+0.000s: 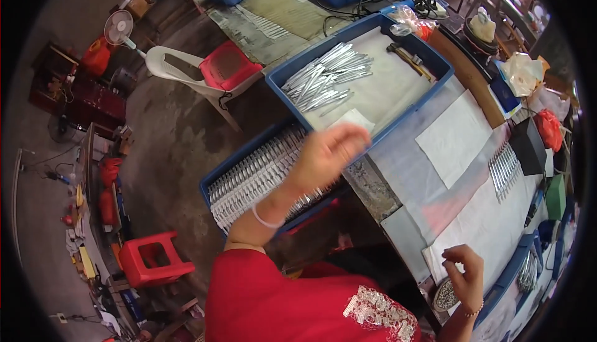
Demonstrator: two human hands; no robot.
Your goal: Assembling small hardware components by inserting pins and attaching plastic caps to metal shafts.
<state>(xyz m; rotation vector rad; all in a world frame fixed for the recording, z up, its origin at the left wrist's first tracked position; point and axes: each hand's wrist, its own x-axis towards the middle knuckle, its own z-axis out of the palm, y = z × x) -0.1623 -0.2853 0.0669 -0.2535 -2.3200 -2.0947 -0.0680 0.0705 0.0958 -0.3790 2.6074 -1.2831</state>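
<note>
My left hand (333,154) hangs over the near edge of a blue tray (280,91), its fingers loosely stretched and slightly blurred, with nothing visible in them. Beside its fingertips lies a folded white cloth (353,118). A heap of slim silvery metal pieces (329,75) lies in that tray. Below the left forearm, another blue tray (204,183) holds rows of shiny metal tools (249,183). My right hand (466,272) is curled in a pinch above a round dish of small metal parts (445,293); whatever its fingertips hold is too small to make out.
A hammer (407,62) lies at the tray's far right. White paper (454,136) covers part of the table, with a row of metal tools (504,171) further right. A blue bin (507,286) stands at the right. A white chair (180,62) and red stool (155,260) stand left.
</note>
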